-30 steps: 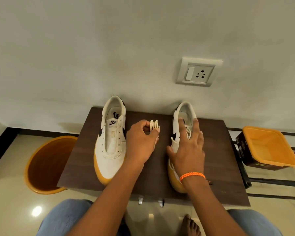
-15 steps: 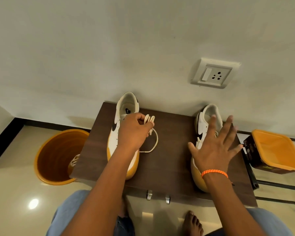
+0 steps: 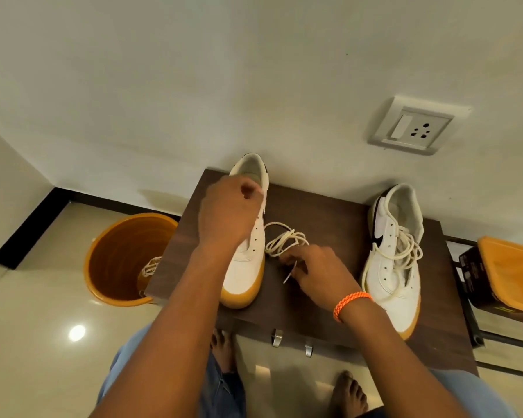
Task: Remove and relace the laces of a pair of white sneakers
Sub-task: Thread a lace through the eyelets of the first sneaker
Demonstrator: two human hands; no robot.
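Under left hand [image 3: 230, 212], sneaker tongue hidden, right hand [image 3: 314, 270] pinching lace [image 3: 284, 239]

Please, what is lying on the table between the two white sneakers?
In the head view, a loose coiled lace lies on the table between the left sneaker and the right sneaker. The right hand rests there, pinching its end.

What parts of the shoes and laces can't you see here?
Head view only:
- Left sneaker: its tongue and upper eyelets are hidden by the left hand.
- Loose lace: the near part runs under the right hand.
- Orange bin: its contents are partly cut off by the table.
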